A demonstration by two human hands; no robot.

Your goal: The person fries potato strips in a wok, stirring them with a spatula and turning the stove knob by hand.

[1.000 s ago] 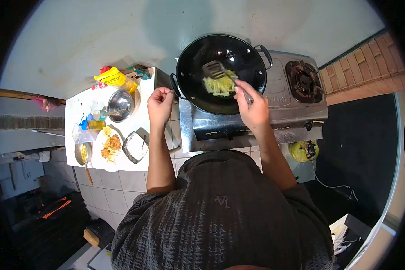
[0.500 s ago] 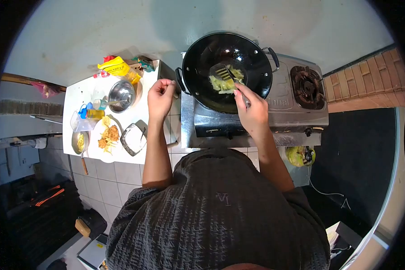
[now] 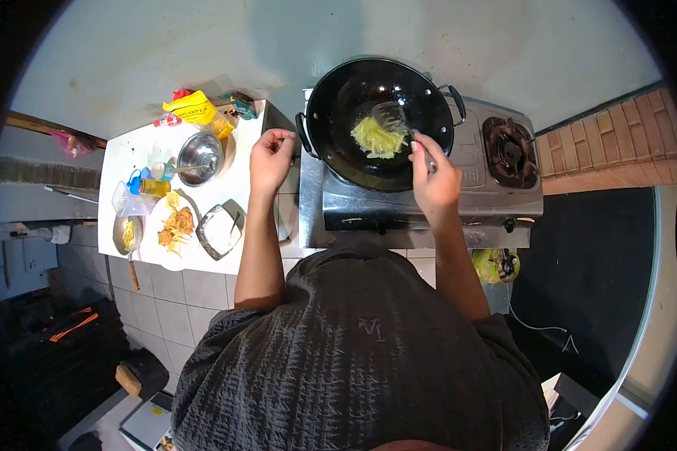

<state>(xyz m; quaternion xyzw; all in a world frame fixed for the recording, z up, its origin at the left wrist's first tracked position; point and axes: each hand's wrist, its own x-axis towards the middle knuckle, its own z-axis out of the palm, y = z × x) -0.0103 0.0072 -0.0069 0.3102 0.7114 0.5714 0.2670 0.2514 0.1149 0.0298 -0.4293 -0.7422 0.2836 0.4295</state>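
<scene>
A black two-handled wok [image 3: 346, 154] stands on the left side of the steel stove. Pale green-yellow strips of food [image 3: 378, 138] lie in a clump in its bottom. My right hand [image 3: 435, 171], at the wok's lower right rim, is closed round the handle of a slotted spatula [image 3: 390, 114], whose head is over the wok just above and right of the strips. Left of the wok, beside its left handle, my left hand [image 3: 271, 159] is raised with its fingers curled closed and nothing visible in them.
On the white table [image 3: 150, 137] at the left are a steel bowl [image 3: 195, 159], a plate of fried food [image 3: 177, 225], a square dish [image 3: 219, 231], a small pan [image 3: 129, 234], an oil bottle [image 3: 156, 188] and a yellow packet [image 3: 192, 109]. A second burner [image 3: 510, 152] is at the right.
The spatula's head has moved up and right off the strips, which now sit in a tighter clump. My right hand has shifted slightly right and down. The left hand stays nearly in place.
</scene>
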